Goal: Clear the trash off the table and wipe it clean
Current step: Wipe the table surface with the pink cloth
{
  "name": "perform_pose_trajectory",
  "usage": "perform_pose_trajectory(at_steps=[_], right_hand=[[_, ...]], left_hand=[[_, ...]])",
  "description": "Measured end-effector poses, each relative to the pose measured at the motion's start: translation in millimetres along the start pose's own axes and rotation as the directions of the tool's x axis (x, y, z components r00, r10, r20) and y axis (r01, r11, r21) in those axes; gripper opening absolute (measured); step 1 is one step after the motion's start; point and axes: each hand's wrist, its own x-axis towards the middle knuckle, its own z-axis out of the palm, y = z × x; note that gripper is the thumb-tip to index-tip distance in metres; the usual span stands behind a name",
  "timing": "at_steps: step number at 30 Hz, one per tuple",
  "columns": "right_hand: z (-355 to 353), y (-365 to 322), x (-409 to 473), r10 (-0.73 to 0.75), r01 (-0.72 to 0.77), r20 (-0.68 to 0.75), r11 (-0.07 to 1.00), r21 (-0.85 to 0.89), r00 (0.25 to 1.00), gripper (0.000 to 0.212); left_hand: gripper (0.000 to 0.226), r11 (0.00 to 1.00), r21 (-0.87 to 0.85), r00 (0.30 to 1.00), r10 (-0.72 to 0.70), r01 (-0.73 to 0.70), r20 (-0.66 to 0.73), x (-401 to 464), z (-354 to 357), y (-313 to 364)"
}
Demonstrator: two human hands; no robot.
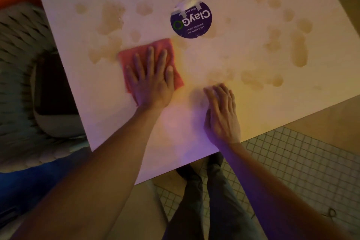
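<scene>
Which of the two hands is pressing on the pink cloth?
The left hand, fingers spread flat on the pink cloth. The right hand rests on the bare table.

My left hand [151, 80] lies flat on the cloth [136, 58], which lies on the table [253, 103] left of the middle, and my right hand [222, 115] rests on the tabletop just to its right, nearer the front edge. Behind the cloth and a little to the right a round sticker [191, 21] is on the table, with spill patches [298, 50] scattered around it, to the left, right and rear. A woven chair [21, 48] stands off the table's left side, and my legs [210, 200] stand on the tiled floor [292, 161] before the near edge.
</scene>
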Motion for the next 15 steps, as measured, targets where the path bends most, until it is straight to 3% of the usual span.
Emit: perform_pose_trajectory(at_steps=[8, 11, 15], right_hand=[[-1, 3, 2, 0.058, -0.045, -0.053, 0.976, 0.212, 0.997, 0.041], [-1, 2, 1, 0.101, -0.084, -0.051, 0.961, 0.263, 0.994, 0.042], [-2, 1, 2, 0.072, -0.062, -0.048, 0.982, 0.177, 0.996, 0.05]], left_hand=[[0.052, 0.95, -0.023, 0.947, 0.313, -0.312, 0.069, -36, -1, 49], [0.052, 0.916, -0.018, 0.91, 0.4, -0.4, 0.108, -84, -11, 25], [0.053, 0.913, -0.001, 0.905, 0.404, -0.408, 0.134, -127, -21, -42]])
